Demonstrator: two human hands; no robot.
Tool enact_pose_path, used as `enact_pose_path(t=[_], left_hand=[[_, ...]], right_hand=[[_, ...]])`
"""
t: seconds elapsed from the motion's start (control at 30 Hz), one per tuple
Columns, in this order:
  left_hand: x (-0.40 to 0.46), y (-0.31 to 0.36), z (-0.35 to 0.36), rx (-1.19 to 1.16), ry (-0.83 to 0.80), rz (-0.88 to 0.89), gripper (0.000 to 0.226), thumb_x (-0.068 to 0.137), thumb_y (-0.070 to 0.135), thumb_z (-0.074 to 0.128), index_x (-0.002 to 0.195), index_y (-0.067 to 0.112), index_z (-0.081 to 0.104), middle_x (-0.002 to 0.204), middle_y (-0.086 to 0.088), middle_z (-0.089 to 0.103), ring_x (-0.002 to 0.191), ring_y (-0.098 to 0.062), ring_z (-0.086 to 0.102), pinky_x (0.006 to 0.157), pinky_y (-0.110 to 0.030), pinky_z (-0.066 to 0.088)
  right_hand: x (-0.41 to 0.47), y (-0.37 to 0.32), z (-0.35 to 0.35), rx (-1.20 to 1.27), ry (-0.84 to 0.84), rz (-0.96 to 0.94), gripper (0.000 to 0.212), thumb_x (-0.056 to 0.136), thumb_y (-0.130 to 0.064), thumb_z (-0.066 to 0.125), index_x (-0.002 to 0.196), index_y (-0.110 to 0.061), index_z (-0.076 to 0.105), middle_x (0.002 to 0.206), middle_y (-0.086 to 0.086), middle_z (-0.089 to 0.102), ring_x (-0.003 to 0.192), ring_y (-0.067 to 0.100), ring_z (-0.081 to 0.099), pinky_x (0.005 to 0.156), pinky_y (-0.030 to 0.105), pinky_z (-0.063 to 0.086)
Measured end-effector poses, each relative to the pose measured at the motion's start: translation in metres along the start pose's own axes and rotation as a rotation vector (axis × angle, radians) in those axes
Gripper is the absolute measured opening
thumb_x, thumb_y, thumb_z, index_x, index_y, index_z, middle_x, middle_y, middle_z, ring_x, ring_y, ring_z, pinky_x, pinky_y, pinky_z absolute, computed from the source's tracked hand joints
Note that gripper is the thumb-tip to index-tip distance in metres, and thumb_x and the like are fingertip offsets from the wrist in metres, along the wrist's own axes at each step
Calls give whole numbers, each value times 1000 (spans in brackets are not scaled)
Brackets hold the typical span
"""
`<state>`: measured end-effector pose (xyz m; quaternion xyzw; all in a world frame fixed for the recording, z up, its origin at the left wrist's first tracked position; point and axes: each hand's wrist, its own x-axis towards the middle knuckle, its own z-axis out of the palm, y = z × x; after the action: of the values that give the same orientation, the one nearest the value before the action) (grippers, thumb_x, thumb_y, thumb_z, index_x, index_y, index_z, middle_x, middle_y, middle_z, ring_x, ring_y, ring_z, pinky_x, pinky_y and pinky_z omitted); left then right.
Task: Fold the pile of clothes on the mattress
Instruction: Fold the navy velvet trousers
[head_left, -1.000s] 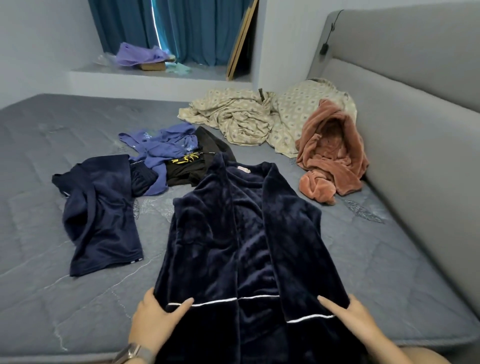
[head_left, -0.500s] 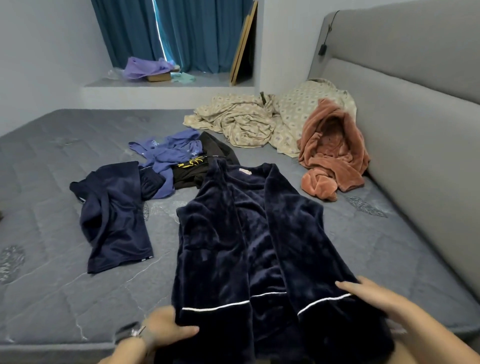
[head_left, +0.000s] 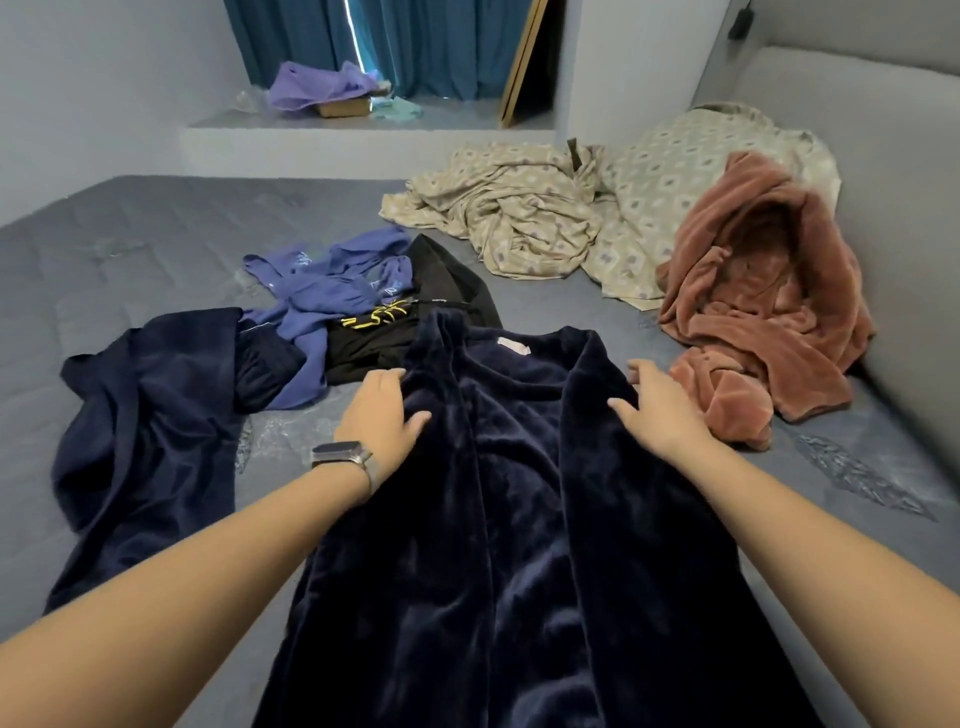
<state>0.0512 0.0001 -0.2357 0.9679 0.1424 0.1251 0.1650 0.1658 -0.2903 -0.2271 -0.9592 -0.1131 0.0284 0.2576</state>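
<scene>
Pressing flat, fingers released, the left hand and right hand pin the navy robe's shoulders at 12 o'clock on the mattress, probably smoothing before folding

Bare forearms, one watch

No sleeves show; the left wrist wears a dark rectangular smartwatch on a grey mesh band.
</scene>
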Motion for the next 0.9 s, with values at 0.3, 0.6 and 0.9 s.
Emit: enact_pose_path(t=[0.3, 0.6, 0.9], left_hand=[[125, -16, 62, -154, -249, -218, 60, 65, 31, 84, 116, 6, 62, 114, -13, 67, 105, -28, 62, 87, -34, 50], [52, -25, 1, 22, 236, 726, 21, 65, 12, 47, 86, 15, 51, 70, -15, 56, 73, -29, 47, 64, -37, 32], [-22, -88, -17, 274, -144, 540, 42, 61, 6, 63, 97, 28, 67, 106, -6, 51, 89, -33, 56, 76, -42, 51]], right_hand=[[88, 19, 31, 382, -278, 366, 74, 71, -28, 85, 127, -1, 46, 115, 14, 58, 94, 27, 58, 75, 32, 47], [22, 66, -3, -30, 241, -619, 49, 63, -4, 59, 107, -25, 52, 89, 2, 60, 83, 26, 55, 69, 38, 43], [-31, 54, -24, -573, -250, -440, 51, 82, -5, 47, 115, -43, 53, 124, -3, 43, 123, 21, 39, 84, 31, 24]])
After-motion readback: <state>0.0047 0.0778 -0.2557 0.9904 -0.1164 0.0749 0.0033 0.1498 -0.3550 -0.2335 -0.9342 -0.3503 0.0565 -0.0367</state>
